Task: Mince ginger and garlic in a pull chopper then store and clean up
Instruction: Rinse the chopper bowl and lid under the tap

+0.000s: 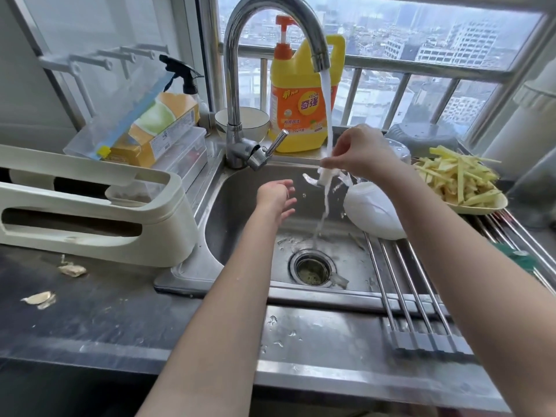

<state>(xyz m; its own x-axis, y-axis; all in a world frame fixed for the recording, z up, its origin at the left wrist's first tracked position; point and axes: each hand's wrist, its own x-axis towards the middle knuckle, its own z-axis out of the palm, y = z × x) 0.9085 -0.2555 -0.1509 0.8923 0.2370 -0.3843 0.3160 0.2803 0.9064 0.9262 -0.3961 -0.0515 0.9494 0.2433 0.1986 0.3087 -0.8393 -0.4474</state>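
Water runs from the chrome tap [270, 31] into the steel sink [240, 212]. My right hand [358, 152] pinches the white chopper blade piece [323, 177] and holds it in the stream. My left hand [278, 197] hovers over the sink to the left of the stream, fingers relaxed and holding nothing. The white chopper lid [373, 212] lies tilted at the sink's right side, partly behind my right forearm. Garlic skins [72, 269] lie on the dark counter at left.
A yellow dish soap bottle [301, 109] and a white bowl [249, 120] stand behind the tap. A plate of ginger strips [460, 182] sits at right above a roll-up drying rack [421, 296]. A cream rack [90, 212] and plastic boxes occupy the left counter.
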